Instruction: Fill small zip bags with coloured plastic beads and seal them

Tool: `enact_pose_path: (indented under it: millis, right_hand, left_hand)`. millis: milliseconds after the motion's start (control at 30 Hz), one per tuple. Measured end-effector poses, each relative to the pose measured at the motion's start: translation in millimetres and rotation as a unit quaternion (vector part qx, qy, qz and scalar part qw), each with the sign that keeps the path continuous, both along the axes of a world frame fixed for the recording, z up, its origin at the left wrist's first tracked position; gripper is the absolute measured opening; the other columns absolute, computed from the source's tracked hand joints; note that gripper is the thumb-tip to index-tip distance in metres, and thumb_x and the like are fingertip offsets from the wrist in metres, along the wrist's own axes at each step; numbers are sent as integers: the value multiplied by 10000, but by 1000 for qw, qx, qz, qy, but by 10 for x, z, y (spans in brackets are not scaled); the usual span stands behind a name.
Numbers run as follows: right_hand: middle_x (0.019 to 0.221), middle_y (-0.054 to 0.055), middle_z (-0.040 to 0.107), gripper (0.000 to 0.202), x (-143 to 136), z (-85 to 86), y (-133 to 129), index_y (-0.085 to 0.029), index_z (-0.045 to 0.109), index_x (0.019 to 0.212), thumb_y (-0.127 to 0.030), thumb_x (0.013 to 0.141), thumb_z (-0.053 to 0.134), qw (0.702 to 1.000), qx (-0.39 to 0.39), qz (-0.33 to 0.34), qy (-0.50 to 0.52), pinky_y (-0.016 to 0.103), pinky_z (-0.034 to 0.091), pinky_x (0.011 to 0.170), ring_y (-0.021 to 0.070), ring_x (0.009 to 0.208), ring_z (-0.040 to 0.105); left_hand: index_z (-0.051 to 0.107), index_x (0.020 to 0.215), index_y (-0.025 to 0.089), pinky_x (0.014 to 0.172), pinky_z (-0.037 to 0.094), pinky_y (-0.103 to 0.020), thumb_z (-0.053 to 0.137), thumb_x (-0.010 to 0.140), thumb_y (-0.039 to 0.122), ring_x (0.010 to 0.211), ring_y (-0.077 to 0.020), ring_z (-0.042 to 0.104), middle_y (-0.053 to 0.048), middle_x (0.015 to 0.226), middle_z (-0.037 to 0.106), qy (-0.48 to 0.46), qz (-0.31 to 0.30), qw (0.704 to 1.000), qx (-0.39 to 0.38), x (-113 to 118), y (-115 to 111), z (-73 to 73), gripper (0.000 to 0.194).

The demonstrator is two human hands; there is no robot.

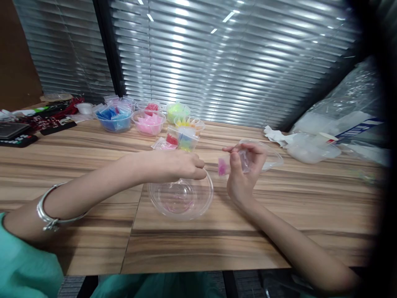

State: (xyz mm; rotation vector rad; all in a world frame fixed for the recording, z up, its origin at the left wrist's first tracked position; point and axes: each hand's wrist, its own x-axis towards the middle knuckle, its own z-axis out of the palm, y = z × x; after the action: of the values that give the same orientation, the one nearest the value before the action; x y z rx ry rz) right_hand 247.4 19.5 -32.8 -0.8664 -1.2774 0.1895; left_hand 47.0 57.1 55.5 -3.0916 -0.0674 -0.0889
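Note:
My left hand (182, 166) is closed over the far rim of a clear round bowl (203, 198); whatever its fingers hold, if anything, is hidden. To its right, my right hand (246, 169) grips a small clear bag (223, 166) with pink contents, which sticks out on the left side of the fingers. Clear crumpled plastic shows in that palm. Behind the right hand lies a clear plastic lid or bowl (274, 159). Just beyond my left hand are small bags with red (171, 140) and yellow-green (185, 142) contents.
Bowls of blue (114, 120), pink (149, 124), green (178, 111) and yellow (187, 123) packets stand at the back, near the blinds. Dark tools and red cords (66, 109) lie far left. Plastic bags (313, 147) and white paper (277, 135) are piled at the right.

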Motion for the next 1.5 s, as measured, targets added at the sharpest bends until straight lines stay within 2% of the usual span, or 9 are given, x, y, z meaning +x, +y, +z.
enact_pose_path:
  millis: [133,300,500,667,767,933,1100,1200,1500]
  right_hand:
    - [948,3,390,225,-49,46,-87,-327,399,1004,-301,877,583,997,69,32,-35,483,489,927,194,936,634]
    - [950,8,422,327,-127,29,-236,-347,405,1066,-318,842,641,987,55,105,-106,544,539,863,224,863,667]
    - [923,29,425,424,-161,125,-302,-353,439,1113,-376,784,705,982,93,110,-122,524,555,823,229,844,615]
    - [977,55,376,372,-307,106,-444,-351,377,1144,-406,834,575,970,69,207,-105,603,415,1020,263,1009,535]
    - [1034,65,394,419,-366,43,-505,-348,309,1189,-330,844,546,950,3,266,-160,603,373,1065,270,1122,487]
    - [1108,60,487,623,-327,-49,-433,-344,207,1220,-198,813,656,928,-70,283,-233,476,524,908,220,1036,568]
    - [1159,94,532,688,-262,-9,-390,-282,278,1233,-334,743,758,943,-138,206,-222,450,537,890,257,1093,568]
    - [1276,115,509,760,-257,42,-416,-279,272,1274,-381,715,777,941,-193,220,-173,438,542,905,274,1159,558]
    - [1052,-22,586,761,-250,-4,-413,-382,291,1287,-268,725,791,937,-172,287,-102,379,500,936,163,980,623]
  left_hand:
    - [607,973,149,636,370,-227,362,847,-51,785,-128,536,-62,929,619,-95,19,995,27,-43,86,23,341]
    - [631,876,150,717,465,-212,397,922,76,837,-114,612,-52,911,665,-314,7,949,14,-7,81,37,249]
    - [641,855,149,690,493,-185,445,905,67,804,-93,634,-41,880,683,-348,-29,937,-22,55,-47,82,219]
    - [646,797,134,669,484,-173,485,901,74,746,-87,628,-35,822,666,-396,-14,918,-24,21,-77,150,201]
    - [643,793,132,668,481,-164,483,894,51,731,-78,622,-31,810,662,-394,-16,918,-42,3,-75,178,206]
    - [649,806,143,689,495,-172,460,904,67,767,-92,637,-45,830,679,-356,-44,930,-81,13,-136,199,226]
    - [658,887,118,748,519,-189,451,900,52,884,-120,646,-86,969,685,-265,-88,954,-110,11,-230,214,217]
    - [655,928,102,750,524,-195,451,899,51,930,-134,638,-115,1031,669,-204,-102,964,-136,5,-244,201,211]
    - [690,982,163,716,491,-161,407,885,-10,822,-87,608,-58,973,683,-142,-56,977,-150,-39,-166,236,345]
